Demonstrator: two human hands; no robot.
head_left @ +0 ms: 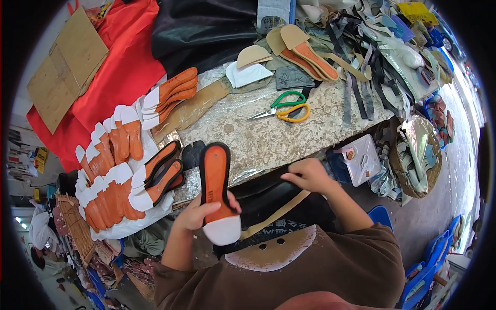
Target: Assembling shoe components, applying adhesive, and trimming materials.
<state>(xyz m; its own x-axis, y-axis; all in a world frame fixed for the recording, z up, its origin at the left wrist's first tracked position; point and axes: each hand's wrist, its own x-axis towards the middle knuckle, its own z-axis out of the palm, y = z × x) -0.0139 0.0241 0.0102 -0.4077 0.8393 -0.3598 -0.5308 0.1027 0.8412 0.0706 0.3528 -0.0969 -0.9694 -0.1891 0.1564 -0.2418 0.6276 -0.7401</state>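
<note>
My left hand (204, 212) grips a shoe insole (214, 181) at the near edge of the table, its thumb on top and fingers round the far side. The insole has an orange-brown face, black edging round the heel and sides, and a white toe end pointing toward me. A long tan strip (276, 213) runs from beside the toe end up to my right hand (309, 175). That hand is closed on the strip, thumb pointing left. Left of the insole lie similar black-edged insoles (164, 181) with white toes.
Rows of orange-brown insoles (113, 196) cover the table's left end. Scissors (281, 108) with green and yellow handles lie mid-table. Behind are tan-toed insoles (310, 54) and loose black strips (356, 88). A white box (361, 160) and a scrap-filled basket (421, 160) stand at right.
</note>
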